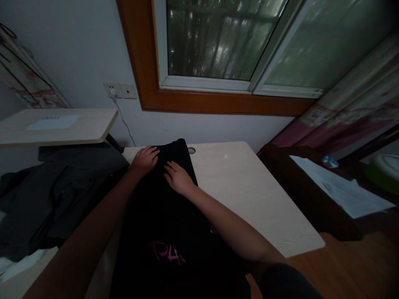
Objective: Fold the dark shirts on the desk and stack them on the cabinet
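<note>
A black garment with pink lettering near its lower part lies lengthwise over the table and runs down toward me. Its exact kind is hard to tell in the dark fabric. On its upper left edge rests my left hand, palm down with the fingers stretched out. My right hand lies flat on the cloth a little nearer and to the right, fingers spread. Both hands touch the fabric without gripping it.
The pale wooden table extends right, with a cable hole at its back edge. Dark grey clothes are heaped at left, below a raised shelf bearing a paper. A white cord hangs from the wall socket.
</note>
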A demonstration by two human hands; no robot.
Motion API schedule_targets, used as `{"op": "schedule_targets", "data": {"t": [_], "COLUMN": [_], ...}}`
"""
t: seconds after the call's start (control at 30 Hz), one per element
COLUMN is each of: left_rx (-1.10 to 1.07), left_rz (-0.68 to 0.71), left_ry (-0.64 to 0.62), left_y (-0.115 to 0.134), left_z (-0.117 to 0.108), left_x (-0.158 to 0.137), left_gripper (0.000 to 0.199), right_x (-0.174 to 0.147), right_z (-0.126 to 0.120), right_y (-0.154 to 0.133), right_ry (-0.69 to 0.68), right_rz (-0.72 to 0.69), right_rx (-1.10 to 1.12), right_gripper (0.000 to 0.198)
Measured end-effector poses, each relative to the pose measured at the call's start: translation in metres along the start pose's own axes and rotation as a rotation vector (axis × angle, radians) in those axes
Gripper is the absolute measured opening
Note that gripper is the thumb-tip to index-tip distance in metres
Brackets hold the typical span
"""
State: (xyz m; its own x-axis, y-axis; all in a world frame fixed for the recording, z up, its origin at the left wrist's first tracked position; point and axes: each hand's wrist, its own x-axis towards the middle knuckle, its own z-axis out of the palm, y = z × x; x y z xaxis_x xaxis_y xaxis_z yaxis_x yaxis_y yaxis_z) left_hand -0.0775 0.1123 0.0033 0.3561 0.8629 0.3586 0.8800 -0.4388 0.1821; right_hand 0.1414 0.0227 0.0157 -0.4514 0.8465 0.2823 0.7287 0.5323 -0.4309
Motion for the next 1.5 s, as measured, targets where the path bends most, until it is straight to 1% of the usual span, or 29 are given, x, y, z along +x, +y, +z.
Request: {"op": "schedule_targets", "data": {"t": [0.07,0.17,0.37,0.5,0.7,0.8,0.93,1.03,1.17,1.27,1.4,1.5], "left_rx": [0.075,0.105,-0.062,-0.103,-0.131,-0.114,-0.121,-0.177,-0.349,-0.427,-0.462,-0.486], "left_rz": [0.026,-0.01,-0.041,-0.074,-0.109,-0.154,-0.224,-0.316,-0.411,-0.464,-0.567,-0.577], "left_ry": [-0.117,-0.202,-0.233,-0.259,-0.215,-0.156,-0.019,0.032,0.035,0.022,-0.056,-0.051], "left_y": [0.005,0.003,-0.012,-0.015,-0.012,-0.011,-0.009,-0.004,0.006,0.014,0.022,0.023], "left_z": [0.003,0.007,0.009,0.007,0.005,0.004,-0.002,-0.01,-0.023,-0.032,-0.041,-0.041], "left_x": [-0.005,-0.009,-0.007,-0.006,-0.01,-0.019,-0.043,-0.069,-0.104,-0.123,-0.131,-0.127], "left_gripper": [0.047,0.052,0.053,0.054,0.052,0.054,0.059,0.062,0.065,0.065,0.065,0.062], "right_x": [0.0,-0.001,-0.006,-0.013,-0.031,-0.042,-0.059,-0.072,-0.091,-0.106,-0.119,-0.12], "right_z": [0.004,0.007,0.002,-0.006,-0.016,-0.02,-0.026,-0.033,-0.043,-0.049,-0.049,-0.048], "right_y": [0.011,0.02,0.026,0.03,0.044,0.052,0.057,0.056,0.05,0.041,0.033,0.032], "right_ry": [-0.001,-0.004,-0.021,-0.031,-0.027,-0.012,0.036,0.068,0.09,0.068,0.006,-0.001], "right_rz": [0.01,0.031,0.072,0.105,0.158,0.178,0.203,0.222,0.232,0.279,0.35,0.346], "right_rx": [-0.102,-0.174,-0.194,-0.184,-0.224,-0.233,-0.216,-0.153,-0.046,0.016,0.081,0.1], "right_gripper": [0.048,0.053,0.056,0.056,0.056,0.055,0.053,0.051,0.047,0.045,0.042,0.036]}}
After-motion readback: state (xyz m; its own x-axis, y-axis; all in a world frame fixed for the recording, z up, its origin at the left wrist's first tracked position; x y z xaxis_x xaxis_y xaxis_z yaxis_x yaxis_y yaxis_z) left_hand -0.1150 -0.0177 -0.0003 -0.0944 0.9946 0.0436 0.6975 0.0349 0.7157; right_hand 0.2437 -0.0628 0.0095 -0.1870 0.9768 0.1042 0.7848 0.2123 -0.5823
